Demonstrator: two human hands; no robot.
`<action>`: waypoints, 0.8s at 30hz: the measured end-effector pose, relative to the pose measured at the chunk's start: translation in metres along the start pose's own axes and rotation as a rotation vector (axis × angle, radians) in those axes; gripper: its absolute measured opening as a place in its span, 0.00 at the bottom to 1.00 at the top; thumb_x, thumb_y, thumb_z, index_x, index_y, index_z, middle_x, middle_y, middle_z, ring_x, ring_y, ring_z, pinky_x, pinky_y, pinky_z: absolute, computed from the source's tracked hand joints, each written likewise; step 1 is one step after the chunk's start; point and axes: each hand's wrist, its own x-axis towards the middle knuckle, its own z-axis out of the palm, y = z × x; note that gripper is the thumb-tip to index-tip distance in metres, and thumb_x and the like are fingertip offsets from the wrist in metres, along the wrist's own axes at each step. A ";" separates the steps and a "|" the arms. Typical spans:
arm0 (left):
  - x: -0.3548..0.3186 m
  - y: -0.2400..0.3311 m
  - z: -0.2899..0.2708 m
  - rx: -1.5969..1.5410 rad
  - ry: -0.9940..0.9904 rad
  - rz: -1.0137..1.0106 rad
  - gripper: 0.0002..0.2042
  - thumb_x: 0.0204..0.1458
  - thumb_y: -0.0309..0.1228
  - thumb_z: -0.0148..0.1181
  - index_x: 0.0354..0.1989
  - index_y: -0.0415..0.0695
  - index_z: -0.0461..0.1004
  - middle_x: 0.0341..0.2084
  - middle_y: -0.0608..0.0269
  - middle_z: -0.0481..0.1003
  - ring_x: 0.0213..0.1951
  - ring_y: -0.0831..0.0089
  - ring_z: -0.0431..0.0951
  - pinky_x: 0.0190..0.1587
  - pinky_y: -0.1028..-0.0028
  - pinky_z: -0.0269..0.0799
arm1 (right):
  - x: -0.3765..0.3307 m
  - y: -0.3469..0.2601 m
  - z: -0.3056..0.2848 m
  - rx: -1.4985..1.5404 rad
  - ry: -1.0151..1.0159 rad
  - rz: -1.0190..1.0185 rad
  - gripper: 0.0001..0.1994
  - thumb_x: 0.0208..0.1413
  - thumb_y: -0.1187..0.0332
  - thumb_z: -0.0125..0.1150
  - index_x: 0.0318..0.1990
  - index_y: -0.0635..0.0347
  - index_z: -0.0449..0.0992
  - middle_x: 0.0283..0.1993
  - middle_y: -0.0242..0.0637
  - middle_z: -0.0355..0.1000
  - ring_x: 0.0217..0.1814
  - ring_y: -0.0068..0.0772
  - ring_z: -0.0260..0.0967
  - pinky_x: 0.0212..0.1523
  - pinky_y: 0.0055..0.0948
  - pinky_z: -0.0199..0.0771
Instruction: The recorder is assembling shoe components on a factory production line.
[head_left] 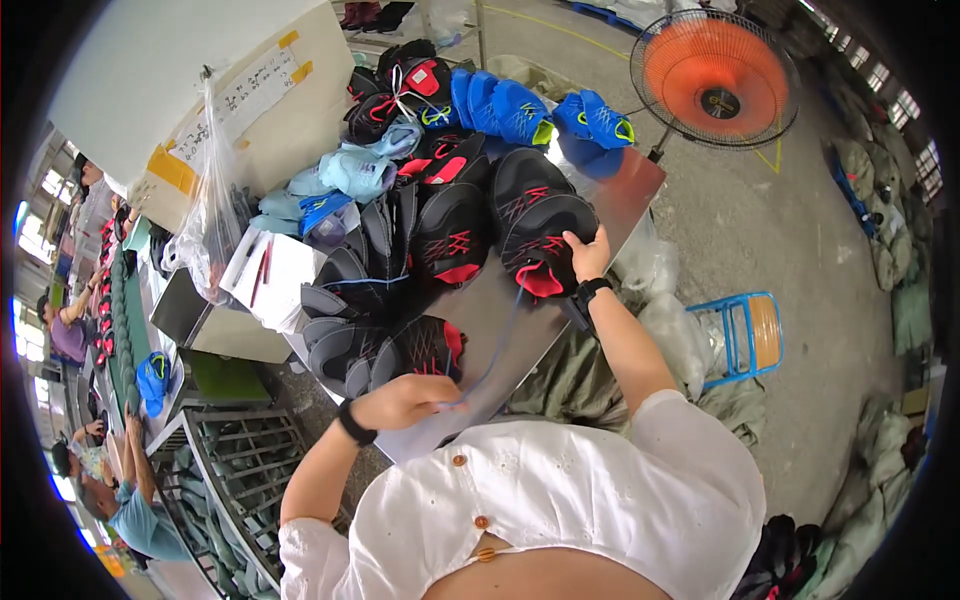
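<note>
A stack of black shoe uppers (545,215) with red linings and red lacing lies at the table's right side. My right hand (590,256) grips its right edge, the thumb on top. From the red opening of the stack a thin blue string (507,335) runs down toward me. Its near end is pinched in my left hand (408,402), whose fingers are closed low over the table's near edge. Left of the stack lies another bundle of black and red uppers (450,235). More black uppers (375,352), with a blue string across some, sit just beyond my left hand.
Blue uppers (505,105) and light blue cloth bundles (355,172) lie at the metal table's (485,385) far side. White papers with pens (240,270) are at left. An orange fan (715,75) and blue-framed stool (735,340) stand right. Other people work far left.
</note>
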 end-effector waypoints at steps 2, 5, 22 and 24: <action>-0.017 0.019 -0.015 -0.106 -0.046 -0.004 0.13 0.46 0.22 0.52 0.42 0.39 0.71 0.46 0.51 0.66 0.40 0.55 0.72 0.42 0.67 0.68 | 0.005 0.012 -0.008 -0.002 -0.024 -0.038 0.22 0.36 0.67 0.70 0.39 0.63 0.68 0.34 0.43 0.73 0.37 0.41 0.71 0.41 0.33 0.68; -0.023 0.031 -0.014 0.392 -0.090 -0.491 0.18 0.44 0.24 0.53 0.47 0.40 0.67 0.46 0.49 0.65 0.42 0.53 0.70 0.43 0.67 0.68 | 0.016 0.024 -0.020 -0.031 -0.278 0.072 0.34 0.34 0.57 0.71 0.48 0.62 0.64 0.46 0.49 0.68 0.48 0.46 0.66 0.48 0.36 0.65; 0.246 -0.154 -0.136 0.889 0.290 -0.943 0.29 0.27 0.43 0.68 0.40 0.42 0.69 0.36 0.54 0.75 0.40 0.59 0.76 0.40 0.61 0.72 | 0.112 0.004 -0.020 0.316 -1.234 0.687 0.56 0.33 0.72 0.72 0.66 0.45 0.34 0.64 0.39 0.49 0.65 0.35 0.46 0.58 0.38 0.56; 0.255 -0.160 -0.131 0.863 0.290 -0.920 0.28 0.27 0.41 0.66 0.40 0.42 0.69 0.33 0.52 0.75 0.38 0.57 0.76 0.40 0.59 0.72 | 0.128 -0.014 -0.010 0.236 -1.232 0.714 0.54 0.31 0.77 0.68 0.65 0.50 0.36 0.62 0.37 0.52 0.63 0.35 0.50 0.60 0.35 0.53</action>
